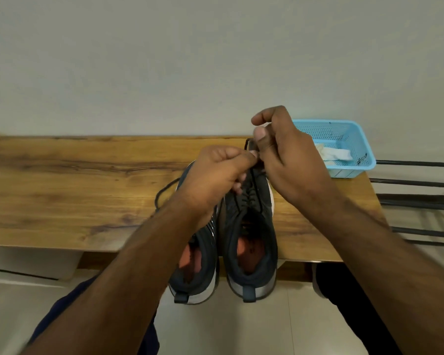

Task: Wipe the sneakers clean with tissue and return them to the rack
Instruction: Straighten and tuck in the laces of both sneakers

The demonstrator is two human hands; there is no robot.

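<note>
Nearest the camera, two bare forearms reach forward over a pale tiled floor (241, 329). Just beyond, a pair of dark grey sneakers stands side by side on the wooden surface (62, 180), heels toward the person and hanging over its near edge, toes pointing at the wall. Both have orange insoles, pale soles and a dark pull tab at the heel. The left sneaker (198, 265) is partly covered by the left forearm; the right sneaker (251, 226) shows its laced upper.

Above the right sneaker's laces, the two hands meet. The left hand (215, 170) has its fingers curled, thumb and forefinger pinching a black shoelace (254, 172). The right hand (285, 152) is also curled, thumb and fingers pinching the lace where it rises from the shoe. A loose loop of lace (164, 190) from the left sneaker lies on the wood to the left.

Farther right, near the wall, a blue plastic basket (354, 139) sits on the surface's far corner, holding crumpled white tissue (336, 153). Beyond the surface's right end run the dark metal bars of a rack (415, 183). A plain pale wall (190, 60) stands behind.
</note>
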